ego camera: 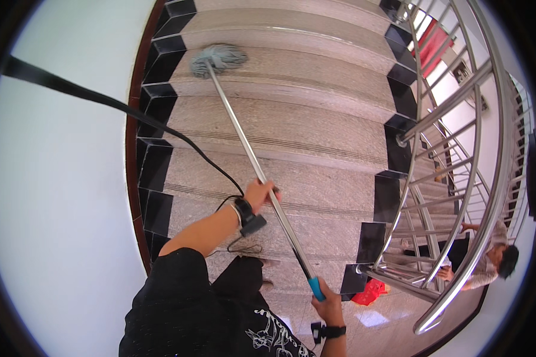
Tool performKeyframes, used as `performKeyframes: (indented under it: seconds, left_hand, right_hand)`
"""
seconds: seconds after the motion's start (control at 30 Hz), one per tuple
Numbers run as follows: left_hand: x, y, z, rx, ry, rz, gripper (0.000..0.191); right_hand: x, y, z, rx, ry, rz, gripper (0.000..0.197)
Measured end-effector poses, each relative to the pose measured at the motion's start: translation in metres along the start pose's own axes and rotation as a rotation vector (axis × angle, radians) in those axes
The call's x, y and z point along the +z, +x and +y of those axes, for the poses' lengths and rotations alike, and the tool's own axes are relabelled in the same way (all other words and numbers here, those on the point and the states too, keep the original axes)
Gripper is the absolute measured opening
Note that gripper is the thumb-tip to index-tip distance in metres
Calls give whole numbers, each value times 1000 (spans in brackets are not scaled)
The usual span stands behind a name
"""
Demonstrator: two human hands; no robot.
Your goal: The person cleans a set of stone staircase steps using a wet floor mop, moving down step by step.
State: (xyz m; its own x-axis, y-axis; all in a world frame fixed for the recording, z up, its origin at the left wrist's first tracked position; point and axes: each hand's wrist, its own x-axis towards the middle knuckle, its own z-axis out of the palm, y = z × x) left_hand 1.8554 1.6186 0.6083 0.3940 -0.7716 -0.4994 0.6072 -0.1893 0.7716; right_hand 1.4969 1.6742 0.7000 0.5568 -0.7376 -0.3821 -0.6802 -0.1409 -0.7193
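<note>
My left hand (259, 195) grips the metal handle (241, 134) of a mop around its middle. Lower down, my right hand (329, 302) is closed around the handle's end, by its blue grip (316, 288). The handle slants up and to the left across several stone steps. At its far end the grey mop head (219, 59) lies on a stair tread (312, 73), near the black tiled border on the left. Each wrist wears a black strap with a small device; a cable (183, 136) runs from the upper left towards my left wrist.
A stainless steel railing (464, 102) curves along the right side. Beyond it another person (487, 259) in a striped top is near the rails. A red bag or cloth (370, 292) lies by the railing's foot. A white wall (62, 187) bounds the left.
</note>
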Motion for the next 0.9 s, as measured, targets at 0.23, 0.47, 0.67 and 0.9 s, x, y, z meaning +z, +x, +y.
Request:
performKeyframes:
  seconds: [0.23, 0.47, 0.67, 0.9]
  left_hand:
    - [-124, 54, 95, 186, 10, 231, 27]
    - [-102, 53, 110, 180, 33, 221, 37]
    - [12, 5, 64, -15, 54, 45, 38]
    - [111, -44, 14, -147, 0, -276, 26]
  right_hand:
    - [22, 124, -102, -329, -158, -134, 56]
    - [-2, 103, -121, -358, -300, 57, 59]
    - [-61, 34, -66, -296, -338, 475, 40]
    - [-82, -70, -39, 18, -328, 597, 42]
